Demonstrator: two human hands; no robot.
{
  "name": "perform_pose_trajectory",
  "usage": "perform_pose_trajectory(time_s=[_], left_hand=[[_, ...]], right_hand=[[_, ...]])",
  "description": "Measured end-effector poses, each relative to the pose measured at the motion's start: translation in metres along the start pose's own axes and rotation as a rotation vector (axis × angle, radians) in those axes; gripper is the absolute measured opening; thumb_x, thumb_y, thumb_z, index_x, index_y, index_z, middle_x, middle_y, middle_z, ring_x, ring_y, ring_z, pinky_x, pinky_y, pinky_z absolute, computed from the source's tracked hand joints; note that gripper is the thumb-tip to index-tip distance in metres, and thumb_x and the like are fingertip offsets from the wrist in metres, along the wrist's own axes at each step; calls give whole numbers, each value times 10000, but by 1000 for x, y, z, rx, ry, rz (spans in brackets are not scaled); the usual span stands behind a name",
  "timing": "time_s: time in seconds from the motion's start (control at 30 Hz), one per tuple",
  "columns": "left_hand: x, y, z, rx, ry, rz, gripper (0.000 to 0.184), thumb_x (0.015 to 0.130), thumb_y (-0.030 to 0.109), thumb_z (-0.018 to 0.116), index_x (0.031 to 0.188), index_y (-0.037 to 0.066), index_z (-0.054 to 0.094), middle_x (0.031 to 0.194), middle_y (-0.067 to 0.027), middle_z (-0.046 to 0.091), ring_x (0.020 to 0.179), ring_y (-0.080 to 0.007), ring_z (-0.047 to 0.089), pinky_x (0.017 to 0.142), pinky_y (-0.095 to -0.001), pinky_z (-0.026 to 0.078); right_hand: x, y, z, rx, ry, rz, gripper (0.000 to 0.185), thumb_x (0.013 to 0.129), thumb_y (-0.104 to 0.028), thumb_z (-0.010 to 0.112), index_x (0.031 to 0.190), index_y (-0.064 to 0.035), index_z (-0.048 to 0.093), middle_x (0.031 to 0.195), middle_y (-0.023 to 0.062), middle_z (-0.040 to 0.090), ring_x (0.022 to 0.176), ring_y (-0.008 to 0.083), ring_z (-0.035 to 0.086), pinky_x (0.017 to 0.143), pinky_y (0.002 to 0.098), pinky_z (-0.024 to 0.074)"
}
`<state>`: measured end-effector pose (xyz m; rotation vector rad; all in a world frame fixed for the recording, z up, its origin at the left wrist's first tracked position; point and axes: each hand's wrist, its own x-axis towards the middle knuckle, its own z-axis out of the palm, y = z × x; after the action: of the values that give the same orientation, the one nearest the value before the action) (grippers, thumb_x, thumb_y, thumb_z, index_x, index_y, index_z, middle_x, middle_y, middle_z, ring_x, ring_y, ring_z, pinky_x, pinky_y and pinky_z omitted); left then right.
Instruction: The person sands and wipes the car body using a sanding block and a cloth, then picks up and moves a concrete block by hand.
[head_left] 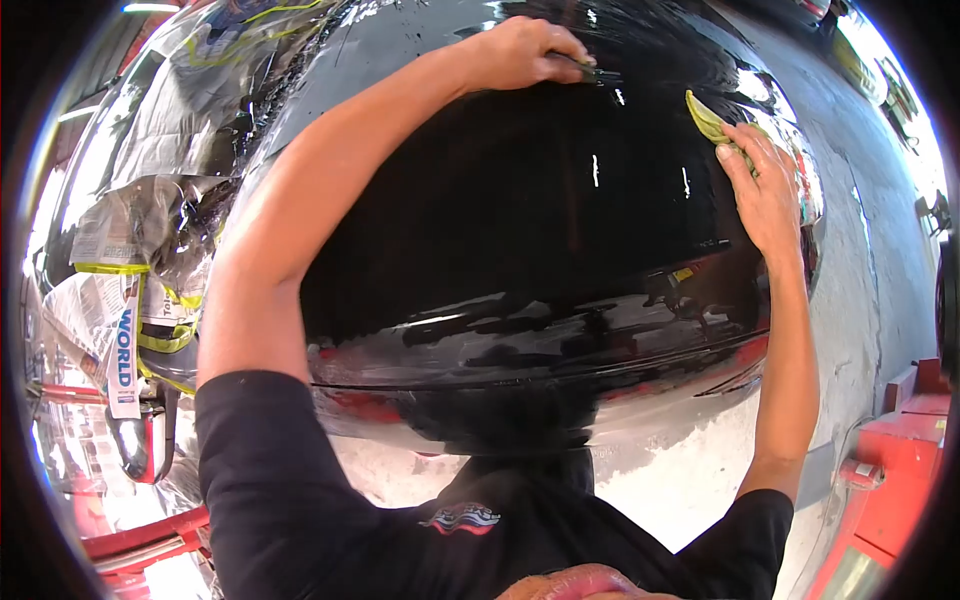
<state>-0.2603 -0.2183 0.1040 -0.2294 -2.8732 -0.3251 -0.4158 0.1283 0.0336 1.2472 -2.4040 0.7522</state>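
A glossy black car panel [480, 220] curves in front of me, with bright reflections and grey wet-looking streaks along its far and left parts. My left hand [520, 52] reaches over its far part, fingers closed around a small dark flat piece [575, 66] pressed to the surface. What kind of piece it is cannot be made out, as the fingers cover most of it. At the panel's right side, my right hand [765, 180] grips a folded yellow-green cloth [706, 118], one corner of which sticks out beyond the fingers.
Crumpled newspaper [165, 135] edged with yellow-green tape [110, 267] covers the car parts on the left. A red metal stand [150, 540] is at lower left. Red equipment [890, 470] stands on the concrete floor [850, 230] to the right.
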Motion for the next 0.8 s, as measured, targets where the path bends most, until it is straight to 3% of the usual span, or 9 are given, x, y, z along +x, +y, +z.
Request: perform_pose_trajectory(time_s=[0.13, 0.2, 0.3, 0.4, 0.43, 0.5, 0.63, 0.7, 0.8], left_hand=[[-125, 6, -60, 106, 5, -112, 339, 956, 220, 702, 1277, 115, 727, 1361, -106, 675, 1279, -303, 614, 1092, -428, 473], [-191, 15, -97, 44, -36, -356, 352, 949, 206, 708, 1291, 122, 725, 1380, -97, 666, 1293, -293, 606, 1101, -429, 463], [-205, 11, -103, 53, -49, -383, 356, 945, 192, 710, 1292, 113, 721, 1400, -100, 655, 1291, -283, 608, 1101, -415, 461], [-132, 0, -66, 54, 14, -241, 351, 939, 212, 724, 1275, 114, 725, 1386, -88, 664, 1267, -282, 622, 1070, -413, 479], [-107, -17, -51, 134, 44, -109, 338, 948, 243, 718, 1258, 110, 728, 1373, -91, 668, 1244, -298, 628, 1061, -407, 485], [-80, -14, -46, 34, -15, -217, 333, 959, 267, 702, 1248, 103, 726, 1363, -101, 670, 1226, -315, 633, 1062, -408, 485], [-141, 7, -69, 46, 4, -301, 366, 951, 276, 708, 1270, 98, 716, 1345, -107, 683, 1240, -315, 630, 1078, -411, 474], [-200, 13, -93, 141, 41, -305, 365, 950, 286, 706, 1257, 88, 724, 1302, -112, 700, 1168, -312, 660, 1009, -414, 510], [-248, 10, -115, 164, 38, -396, 376, 943, 264, 706, 1284, 107, 719, 1336, -88, 690, 1231, -290, 632, 1071, -414, 477]], right_hand=[[0, -7, -2, -33, 0, 37, 442, 1007, -473, 584, 1331, -195, 703, 1449, 76, 616, 1379, 378, 480, 1164, 555, 331], [2, -9, 1, -51, 5, 41, 444, 1004, -476, 588, 1331, -198, 702, 1452, 73, 614, 1382, 388, 473, 1164, 571, 324], [-1, -12, 0, -69, 6, 64, 443, 999, -478, 594, 1328, -201, 703, 1457, 69, 611, 1385, 397, 470, 1167, 582, 317], [2, -17, -3, -51, 12, 52, 438, 998, -472, 596, 1326, -203, 704, 1457, 69, 611, 1384, 393, 472, 1168, 574, 320], [2, -14, -2, -48, 17, 43, 435, 999, -468, 595, 1325, -203, 704, 1457, 70, 612, 1383, 392, 474, 1168, 570, 323], [0, -10, -3, -6, 8, 20, 425, 1005, -453, 590, 1326, -199, 704, 1454, 69, 614, 1369, 385, 488, 1165, 549, 338], [2, -10, -3, -22, -7, 22, 424, 1011, -441, 590, 1327, -182, 703, 1457, 72, 612, 1380, 380, 480, 1168, 551, 337], [1, -12, -5, -25, -19, 41, 426, 1011, -445, 591, 1327, -182, 703, 1457, 71, 611, 1392, 378, 469, 1170, 556, 333], [1, -16, -2, -65, -4, 64, 422, 1012, -440, 593, 1326, -180, 703, 1455, 75, 614, 1395, 381, 467, 1171, 571, 326]])
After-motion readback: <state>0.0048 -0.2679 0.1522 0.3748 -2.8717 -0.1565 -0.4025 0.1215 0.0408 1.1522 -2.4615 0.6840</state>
